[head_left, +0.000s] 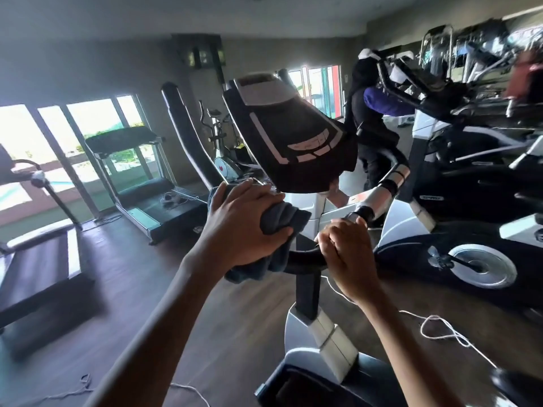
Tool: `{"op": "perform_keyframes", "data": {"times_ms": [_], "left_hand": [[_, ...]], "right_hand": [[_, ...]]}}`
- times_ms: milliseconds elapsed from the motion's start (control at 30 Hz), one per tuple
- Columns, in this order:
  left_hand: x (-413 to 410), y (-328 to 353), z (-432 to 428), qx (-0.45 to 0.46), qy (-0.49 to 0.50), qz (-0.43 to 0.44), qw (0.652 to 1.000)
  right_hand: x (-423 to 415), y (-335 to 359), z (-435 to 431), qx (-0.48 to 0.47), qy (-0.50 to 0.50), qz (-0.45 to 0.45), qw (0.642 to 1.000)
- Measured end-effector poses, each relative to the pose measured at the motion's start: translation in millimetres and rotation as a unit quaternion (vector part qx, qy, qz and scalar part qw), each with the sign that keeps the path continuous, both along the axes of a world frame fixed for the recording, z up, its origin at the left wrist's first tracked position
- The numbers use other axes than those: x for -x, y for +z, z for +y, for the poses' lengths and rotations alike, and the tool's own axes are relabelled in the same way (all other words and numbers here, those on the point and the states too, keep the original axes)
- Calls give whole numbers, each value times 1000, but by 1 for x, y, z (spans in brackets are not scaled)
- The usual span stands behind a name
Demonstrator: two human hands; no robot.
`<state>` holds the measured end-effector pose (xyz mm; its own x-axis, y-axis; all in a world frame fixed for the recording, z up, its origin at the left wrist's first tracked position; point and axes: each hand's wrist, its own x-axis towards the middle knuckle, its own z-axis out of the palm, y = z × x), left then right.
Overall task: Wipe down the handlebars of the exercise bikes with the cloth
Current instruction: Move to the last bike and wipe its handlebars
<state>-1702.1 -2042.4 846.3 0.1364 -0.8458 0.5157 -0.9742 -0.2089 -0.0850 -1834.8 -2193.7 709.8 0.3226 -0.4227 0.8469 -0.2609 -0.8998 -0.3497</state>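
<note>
Our left hand [244, 224] is clamped around the grey cloth [279, 227], which is bunched over the left grip of the handlebar [305, 258]; the fingers [264, 198] curl over the top of the fabric and the thumb presses it from the near side. Folds of the cloth spill out past the thumb towards our right hand, and a loose end hangs just below the grasp. Our right hand [348, 254] is closed in a fist on the right side of the same handlebar, close beside the cloth but not touching it, with a bare stretch of black bar showing between the two grasps. Just above and beyond our left knuckles sits the tilted black console [291, 136] of the exercise bike [320, 333], whose silver-and-black post runs down below the bar between our forearms. Beyond our right fist the bar carries on through silver and black bands. Below our right wrist a white cord [435, 327] loops across the wooden floor [141, 277]. Well off to the left of the cloth hand stands a treadmill [138, 177] before bright windows, and far beyond the right fist another exercise machine [482, 265] with a silver disc.
</note>
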Motion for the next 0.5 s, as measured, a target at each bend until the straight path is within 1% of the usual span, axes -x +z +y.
{"op": "perform_keyframes", "data": {"times_ms": [133,233,300,333,367,433,500], "left_hand": [[4,-16,12,32,-39,-35,998],[-1,-14,11,32,-48,-5,998],[-6,-7,5,39,-43,26,998],[-5,-8,5,54,-44,32,997],[-1,-10,6,74,-48,35,996],[4,-20,8,107,-48,39,992],[5,-27,8,126,-46,36,990]], "right_hand": [[2,3,-1,13,5,5,1000],[10,6,-8,0,62,15,998],[18,11,-18,-38,109,-25,993],[20,13,-24,-50,116,-40,991],[21,14,-31,-46,109,-38,992],[21,10,-45,-8,80,-5,997],[19,7,-53,3,86,14,996]]}}
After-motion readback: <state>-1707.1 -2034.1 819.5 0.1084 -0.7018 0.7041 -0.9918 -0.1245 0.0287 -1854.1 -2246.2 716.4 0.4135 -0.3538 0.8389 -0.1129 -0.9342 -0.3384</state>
